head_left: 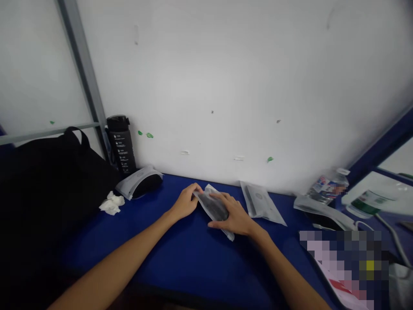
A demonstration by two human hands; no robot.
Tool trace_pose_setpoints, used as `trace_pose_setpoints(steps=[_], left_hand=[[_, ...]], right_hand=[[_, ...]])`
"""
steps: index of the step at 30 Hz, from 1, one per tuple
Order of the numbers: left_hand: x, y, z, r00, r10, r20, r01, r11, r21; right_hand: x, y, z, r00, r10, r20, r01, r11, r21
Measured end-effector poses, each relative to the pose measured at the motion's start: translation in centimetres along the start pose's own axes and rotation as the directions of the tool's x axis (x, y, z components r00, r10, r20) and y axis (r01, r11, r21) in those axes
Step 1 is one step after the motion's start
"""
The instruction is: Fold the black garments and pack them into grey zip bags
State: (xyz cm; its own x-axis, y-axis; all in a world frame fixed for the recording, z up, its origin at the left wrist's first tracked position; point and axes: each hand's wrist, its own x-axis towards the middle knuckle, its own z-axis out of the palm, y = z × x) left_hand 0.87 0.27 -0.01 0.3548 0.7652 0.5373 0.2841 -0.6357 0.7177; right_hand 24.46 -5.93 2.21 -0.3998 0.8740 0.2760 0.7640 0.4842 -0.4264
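A translucent zip pouch [217, 208] with something dark inside is tilted between my hands over the blue table [180, 258]. My left hand [187, 202] pinches its upper left edge, thumb and fingers closed on it. My right hand [232, 215] grips the pouch from the right, fingers over its top and thumb along its lower front. Behind and to the right, another frosted pouch [263, 202] lies near the wall. At the left, a similar pouch [137, 178] has a black item [148, 185] partly under it.
A black bottle [121, 144] stands beside a large black bag [48, 185] at the left, with crumpled tissue [112, 203] nearby. At right are a clear plastic bottle [327, 187], another pouch [325, 211] and a blurred-out flat item [351, 267]. A white wall [206, 86] bounds the table's back.
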Motion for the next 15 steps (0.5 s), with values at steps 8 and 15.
trace_pose_setpoints(steps=[8, 15], left_hand=[[0.1, -0.1, 0.5, 0.986, -0.078, -0.146, 0.078, 0.997, -0.004], [-0.1, 0.1, 0.8, 0.990, -0.084, -0.112, 0.089, 0.995, 0.038]], right_hand=[[-0.1, 1.6, -3.1, 0.898, -0.002, -0.439, -0.017, 0.999, -0.040], [-1.9, 8.1, -5.6, 0.738, 0.439, -0.513, -0.608, 0.763, -0.222]])
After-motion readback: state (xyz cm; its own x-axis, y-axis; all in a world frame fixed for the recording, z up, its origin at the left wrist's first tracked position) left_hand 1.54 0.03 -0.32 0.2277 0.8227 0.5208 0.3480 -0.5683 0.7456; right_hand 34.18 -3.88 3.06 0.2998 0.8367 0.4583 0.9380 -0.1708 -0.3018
